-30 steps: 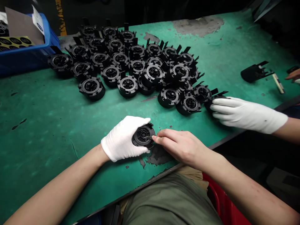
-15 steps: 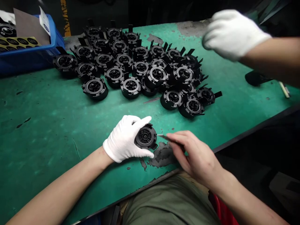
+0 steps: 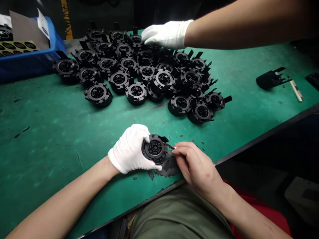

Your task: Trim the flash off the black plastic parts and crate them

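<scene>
My left hand [image 3: 132,149], in a white glove, is wrapped round a round black plastic housing [image 3: 155,148] just above the table. The housing's ribbed face is turned up, with small screw posts and tabs round its rim. My bare right hand [image 3: 196,162] pinches a slim dark pointed tool [image 3: 169,146]. Its tip reaches over the right side of the housing's face; whether it touches cannot be told. Most of the tool is hidden inside my fingers.
Many similar black housings [image 3: 136,91] crowd the green table [image 3: 50,126]. Another person's white-gloved hand [image 3: 168,35] reaches over the back of them. A blue bin [image 3: 53,36] with round stickers stands left. At right lie a single housing [image 3: 266,79] and a pale stick-like object [image 3: 296,91].
The tool's tip has moved left from beside the rim onto the housing's face. The housing has turned in my left hand. The other person's gloved hand has swept left to the housings.
</scene>
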`<action>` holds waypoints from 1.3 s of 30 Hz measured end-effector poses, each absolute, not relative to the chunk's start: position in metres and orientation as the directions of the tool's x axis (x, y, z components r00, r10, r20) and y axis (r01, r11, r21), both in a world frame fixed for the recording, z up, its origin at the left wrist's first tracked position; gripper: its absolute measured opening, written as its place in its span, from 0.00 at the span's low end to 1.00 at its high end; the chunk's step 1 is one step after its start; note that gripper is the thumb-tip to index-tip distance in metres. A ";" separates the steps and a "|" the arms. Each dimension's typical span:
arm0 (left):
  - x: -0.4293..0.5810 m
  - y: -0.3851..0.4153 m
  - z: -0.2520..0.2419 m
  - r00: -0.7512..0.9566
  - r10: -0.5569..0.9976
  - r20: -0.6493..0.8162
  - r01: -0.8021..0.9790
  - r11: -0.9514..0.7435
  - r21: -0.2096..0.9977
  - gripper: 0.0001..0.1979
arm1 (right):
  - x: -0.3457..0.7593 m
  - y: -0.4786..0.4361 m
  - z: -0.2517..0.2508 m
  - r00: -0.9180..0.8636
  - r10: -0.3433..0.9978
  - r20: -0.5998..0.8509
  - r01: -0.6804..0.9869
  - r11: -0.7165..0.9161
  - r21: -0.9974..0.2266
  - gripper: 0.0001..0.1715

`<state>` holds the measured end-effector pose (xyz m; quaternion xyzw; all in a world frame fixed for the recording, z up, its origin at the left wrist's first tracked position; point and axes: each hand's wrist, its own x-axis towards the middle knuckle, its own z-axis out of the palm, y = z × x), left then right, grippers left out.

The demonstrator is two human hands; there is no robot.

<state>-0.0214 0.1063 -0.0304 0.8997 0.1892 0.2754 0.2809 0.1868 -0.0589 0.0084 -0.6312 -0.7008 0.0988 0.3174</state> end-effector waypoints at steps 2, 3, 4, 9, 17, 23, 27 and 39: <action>-0.022 0.106 -0.032 0.776 0.502 0.381 0.176 -0.753 0.635 0.40 | 0.183 -0.062 0.007 -0.002 0.950 0.314 0.837 0.173 -0.519 0.25; -0.022 0.106 -0.033 0.776 0.506 0.376 0.176 -0.746 0.642 0.41 | 0.181 -0.064 0.007 -0.010 0.950 0.311 0.842 0.176 -0.510 0.27; -0.022 0.106 -0.033 0.775 0.509 0.374 0.177 -0.744 0.645 0.41 | 0.180 -0.065 0.006 -0.024 0.952 0.306 0.847 0.182 -0.499 0.27; -0.022 0.106 -0.032 0.779 0.491 0.391 0.176 -0.769 0.614 0.41 | 0.178 -0.064 0.008 -0.068 0.955 0.290 0.892 0.188 -0.410 0.16; -0.022 0.106 -0.031 0.788 0.490 0.373 0.181 -0.763 0.621 0.41 | 0.175 -0.065 0.007 -0.066 0.964 0.259 0.931 0.152 -0.331 0.13; -0.023 0.107 -0.030 0.806 0.478 0.349 0.177 -0.758 0.628 0.43 | 0.174 -0.067 -0.004 0.036 0.970 0.240 0.823 0.108 -0.558 0.18; -0.024 0.107 -0.027 0.834 0.470 0.290 0.207 -0.752 0.626 0.41 | 0.175 -0.067 -0.005 0.048 0.975 0.216 0.770 0.101 -0.629 0.21; -0.026 0.109 -0.025 0.838 0.444 0.318 0.171 -0.767 0.619 0.36 | 0.179 -0.070 -0.002 0.025 0.980 0.199 0.783 0.105 -0.613 0.20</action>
